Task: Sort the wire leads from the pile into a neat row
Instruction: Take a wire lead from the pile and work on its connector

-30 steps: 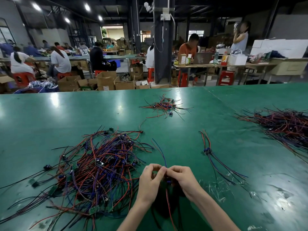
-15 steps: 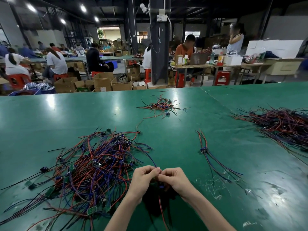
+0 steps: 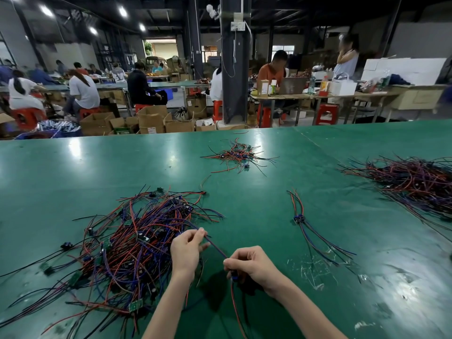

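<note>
Holding one wire lead (image 3: 216,248) taut between both hands. Left hand (image 3: 187,250): thumb and forefinger pinch the blue strand at its far end. Right hand (image 3: 252,264): fingers curl round the lead near a small blue component (image 3: 234,278) that shows under the knuckles; a red strand trails from this grip toward the body.

Long axis of the held span: diagonal, from the left pinch down and rightward to the right grip.

Pile (image 3: 137,241) lies directly left of the left hand; cannot tell whether the lead's far tip is free of it. Laid-out leads (image 3: 299,219), the start of the row, lie right of and beyond the right grip, apart from it, on the green table (image 3: 269,179), with their long axis running away from the body.

Judgement: the right hand is nearer the row, so it should carry. The lead needs turning from its diagonal to match that axis, with its component level with the others.
</note>
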Demonstrator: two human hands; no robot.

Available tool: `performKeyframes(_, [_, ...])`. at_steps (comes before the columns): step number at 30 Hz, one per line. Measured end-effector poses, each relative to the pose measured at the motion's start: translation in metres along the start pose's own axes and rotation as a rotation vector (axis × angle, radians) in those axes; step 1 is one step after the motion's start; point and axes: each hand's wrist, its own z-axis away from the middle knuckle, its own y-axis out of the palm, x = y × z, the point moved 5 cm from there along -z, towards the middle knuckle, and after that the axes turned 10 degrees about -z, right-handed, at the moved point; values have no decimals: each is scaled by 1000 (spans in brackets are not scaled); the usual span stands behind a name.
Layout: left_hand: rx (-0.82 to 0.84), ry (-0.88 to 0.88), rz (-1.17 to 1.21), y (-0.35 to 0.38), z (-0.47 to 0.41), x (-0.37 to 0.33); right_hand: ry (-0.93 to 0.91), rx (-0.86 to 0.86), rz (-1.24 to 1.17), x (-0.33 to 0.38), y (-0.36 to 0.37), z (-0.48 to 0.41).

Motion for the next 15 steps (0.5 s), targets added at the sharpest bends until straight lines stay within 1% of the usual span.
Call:
performKeyframes(6, [-78,65,-124,-8,-1,1,8,17,30,-1,0,1])
performKeyframes(9, [-149,76,-163,-15,-1,0,13,22,27,-1,0,1])
performKeyframes(11, [-174,82,-133,-17,-1,-2,16,24,22,-1,0,1])
performKeyframes(15, [-137,50,29,-16,0,-2,19,32,25,-1,0,1])
